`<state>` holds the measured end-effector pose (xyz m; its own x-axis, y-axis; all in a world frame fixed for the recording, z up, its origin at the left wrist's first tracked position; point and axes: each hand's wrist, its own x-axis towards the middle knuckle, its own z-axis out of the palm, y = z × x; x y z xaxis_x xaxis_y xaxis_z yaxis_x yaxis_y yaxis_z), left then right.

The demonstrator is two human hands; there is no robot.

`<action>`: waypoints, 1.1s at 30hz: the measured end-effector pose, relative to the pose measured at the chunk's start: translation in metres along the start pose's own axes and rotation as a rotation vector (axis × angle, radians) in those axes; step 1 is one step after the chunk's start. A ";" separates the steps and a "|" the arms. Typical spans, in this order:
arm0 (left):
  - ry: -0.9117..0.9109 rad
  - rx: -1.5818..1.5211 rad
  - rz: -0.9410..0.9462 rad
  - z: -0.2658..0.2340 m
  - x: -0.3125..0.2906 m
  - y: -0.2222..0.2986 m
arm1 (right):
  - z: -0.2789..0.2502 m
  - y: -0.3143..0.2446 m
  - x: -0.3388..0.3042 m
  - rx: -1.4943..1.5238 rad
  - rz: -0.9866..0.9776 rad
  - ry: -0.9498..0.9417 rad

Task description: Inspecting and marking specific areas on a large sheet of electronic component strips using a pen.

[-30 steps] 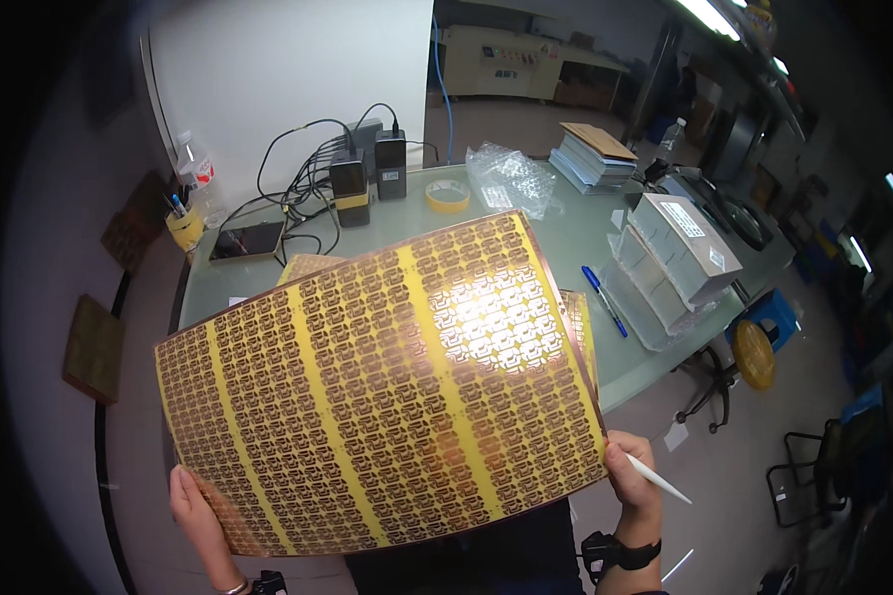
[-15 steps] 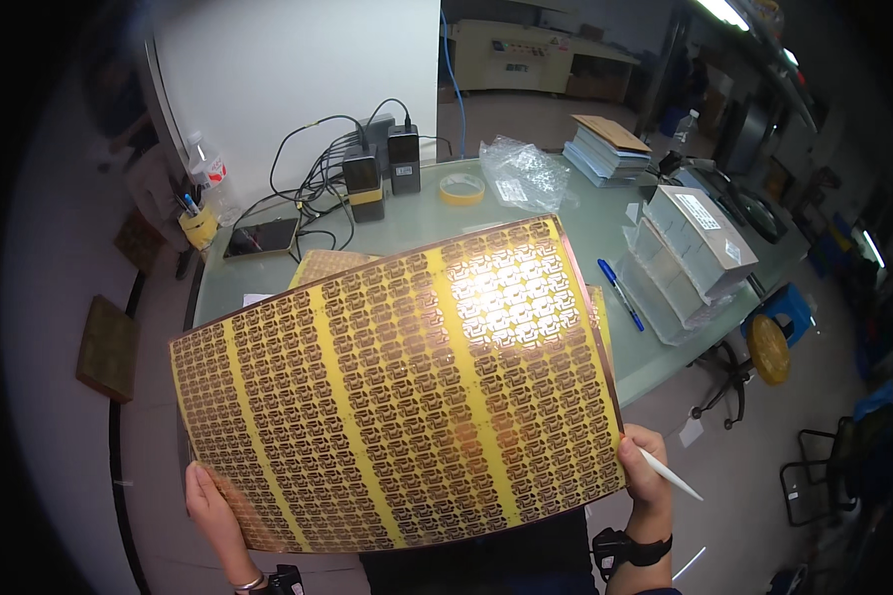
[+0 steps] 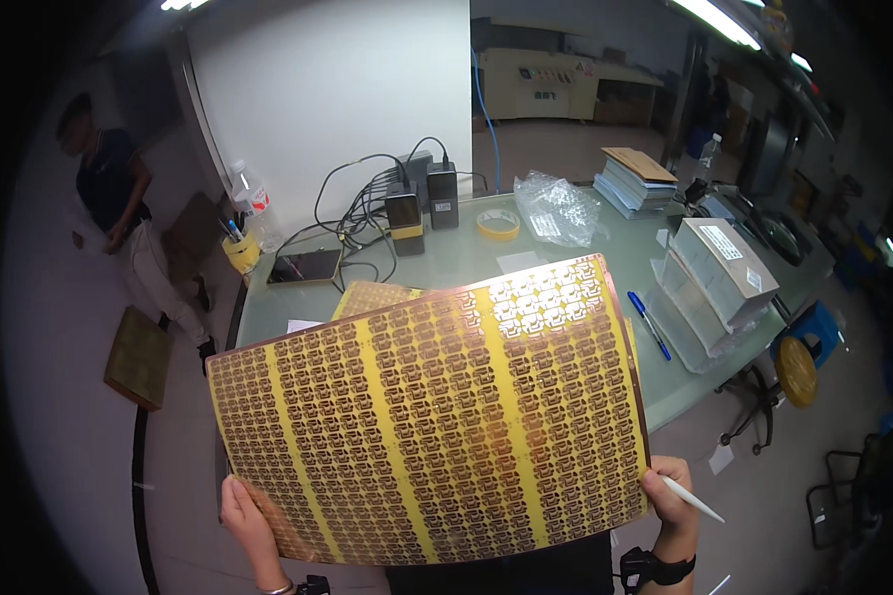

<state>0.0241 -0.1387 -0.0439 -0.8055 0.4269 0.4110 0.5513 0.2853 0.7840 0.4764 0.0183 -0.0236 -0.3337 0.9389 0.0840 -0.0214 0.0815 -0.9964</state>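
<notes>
A large yellow circuit board panel (image 3: 437,426) with rows of copper-coloured patterns is held up in front of me, tilted, over the near side of the table. My left hand (image 3: 250,524) grips its lower left edge. Closed on the lower right edge is my right hand (image 3: 671,496), which also has a slim white pen-like stick (image 3: 695,500) jutting out from it. Bright light glares off the panel's upper right part. Behind it, partly hidden, more yellow patterned sheet (image 3: 375,297) lies on the table.
On the glass-topped table (image 3: 556,260) are cables, black chargers (image 3: 443,196), a phone (image 3: 306,266), a tape roll (image 3: 498,225), plastic wrap (image 3: 556,208), a blue pen (image 3: 649,325) and wrapped stacked blocks (image 3: 714,283). A person (image 3: 119,198) stands at the left. A wheeled chair base (image 3: 752,407) is right.
The view has shifted, so the table and panel sit lower and farther right. Glare on the panel has shrunk toward its top edge. The person at left has come into clearer view.
</notes>
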 end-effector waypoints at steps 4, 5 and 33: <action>0.027 -0.040 0.009 0.001 0.001 -0.004 | -0.005 0.002 -0.001 -0.018 -0.007 -0.027; 0.035 -0.038 0.010 0.001 0.001 -0.005 | -0.004 0.002 0.000 -0.017 -0.009 -0.034; 0.085 -0.013 -0.080 -0.004 -0.006 -0.003 | -0.002 -0.005 -0.002 -0.040 0.026 -0.048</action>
<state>0.0265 -0.1460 -0.0472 -0.8625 0.3287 0.3847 0.4823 0.3045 0.8214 0.4788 0.0168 -0.0191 -0.3789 0.9237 0.0569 0.0249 0.0717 -0.9971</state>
